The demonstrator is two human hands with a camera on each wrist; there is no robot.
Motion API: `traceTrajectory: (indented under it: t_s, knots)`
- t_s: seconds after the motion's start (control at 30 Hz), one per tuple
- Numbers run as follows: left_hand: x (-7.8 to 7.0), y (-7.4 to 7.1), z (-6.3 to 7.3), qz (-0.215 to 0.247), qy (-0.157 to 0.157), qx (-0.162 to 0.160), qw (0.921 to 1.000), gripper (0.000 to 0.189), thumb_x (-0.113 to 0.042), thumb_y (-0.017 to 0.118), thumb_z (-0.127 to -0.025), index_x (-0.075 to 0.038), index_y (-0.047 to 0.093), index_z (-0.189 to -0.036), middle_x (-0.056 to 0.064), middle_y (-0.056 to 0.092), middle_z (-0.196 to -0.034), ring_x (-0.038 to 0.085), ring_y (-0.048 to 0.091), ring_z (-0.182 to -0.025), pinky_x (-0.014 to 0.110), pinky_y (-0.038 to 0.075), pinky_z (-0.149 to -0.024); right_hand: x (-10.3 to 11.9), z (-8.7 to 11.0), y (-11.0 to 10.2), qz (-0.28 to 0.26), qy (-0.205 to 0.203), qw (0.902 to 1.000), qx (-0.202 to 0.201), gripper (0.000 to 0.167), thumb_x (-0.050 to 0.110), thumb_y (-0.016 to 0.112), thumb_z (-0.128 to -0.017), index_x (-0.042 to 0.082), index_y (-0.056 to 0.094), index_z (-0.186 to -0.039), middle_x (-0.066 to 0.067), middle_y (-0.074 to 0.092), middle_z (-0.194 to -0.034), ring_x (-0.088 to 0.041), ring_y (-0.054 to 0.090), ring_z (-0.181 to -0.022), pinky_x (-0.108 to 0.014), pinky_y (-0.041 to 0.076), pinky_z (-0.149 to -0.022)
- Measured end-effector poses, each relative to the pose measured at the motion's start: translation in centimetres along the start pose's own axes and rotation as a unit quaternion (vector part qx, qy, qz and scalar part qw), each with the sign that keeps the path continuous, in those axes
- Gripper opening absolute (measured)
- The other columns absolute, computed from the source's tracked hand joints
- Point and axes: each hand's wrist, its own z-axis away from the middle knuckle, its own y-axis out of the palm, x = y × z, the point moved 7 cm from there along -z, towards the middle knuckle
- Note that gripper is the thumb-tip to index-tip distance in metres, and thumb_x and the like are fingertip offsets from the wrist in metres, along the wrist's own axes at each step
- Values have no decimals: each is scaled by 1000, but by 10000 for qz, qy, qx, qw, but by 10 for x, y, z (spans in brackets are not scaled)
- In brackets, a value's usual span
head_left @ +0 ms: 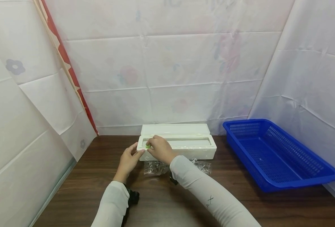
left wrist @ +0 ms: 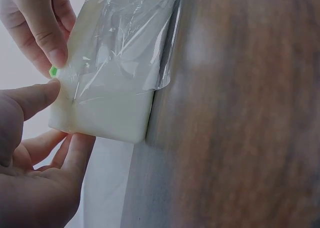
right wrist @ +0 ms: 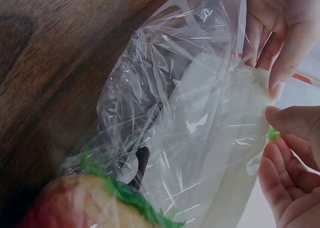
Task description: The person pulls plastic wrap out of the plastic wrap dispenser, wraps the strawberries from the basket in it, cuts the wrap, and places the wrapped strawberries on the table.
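A long white cling film dispenser [head_left: 200, 154] lies on the table with its lid [head_left: 176, 129] raised at the back. Clear cling film [head_left: 156, 169] drapes over its front and crumples on the tabletop. My left hand [head_left: 129, 160] grips the left end, thumb along the top edge and fingers against the side. Just beside it, my right hand [head_left: 161, 149] pinches a small green slider cutter [right wrist: 273, 133] at the dispenser's top edge. In the right wrist view, a round red-and-yellow fruit [right wrist: 75, 203] with a green fringed strip [right wrist: 132, 195] lies by the film; the right forearm hides it from the head view.
A blue perforated plastic basket [head_left: 301, 183] stands at the right of the dark wood table [head_left: 79, 189]. White patterned sheeting [head_left: 170, 72] rises behind the dispenser and on both sides, with a red-edged strip [head_left: 68, 63] at the left corner.
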Motion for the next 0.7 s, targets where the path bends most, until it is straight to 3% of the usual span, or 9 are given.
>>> traceTrajectory:
  t_s: [0.23, 0.7]
  knots:
    - [0, 0, 1, -25, 7, -2, 10000, 65, -27, 69, -98, 1, 42, -150, 26, 50, -141, 36, 54, -127, 42, 48, -101, 5, -1, 2, 84, -203, 9997, 43, 19, 11, 72, -92, 10, 75, -111, -1, 67, -100, -12, 64, -91, -21, 52, -78]
    - [-2, 0, 1, -57, 60, 50, 10000, 65, -26, 68, -99, 2, 40, -150, 27, 47, -143, 37, 53, -129, 42, 47, -102, 7, 1, 1, 143, -203, 9997, 66, 25, 7, 70, -92, 15, 74, -115, 1, 67, -109, -11, 66, -96, -21, 54, -74]
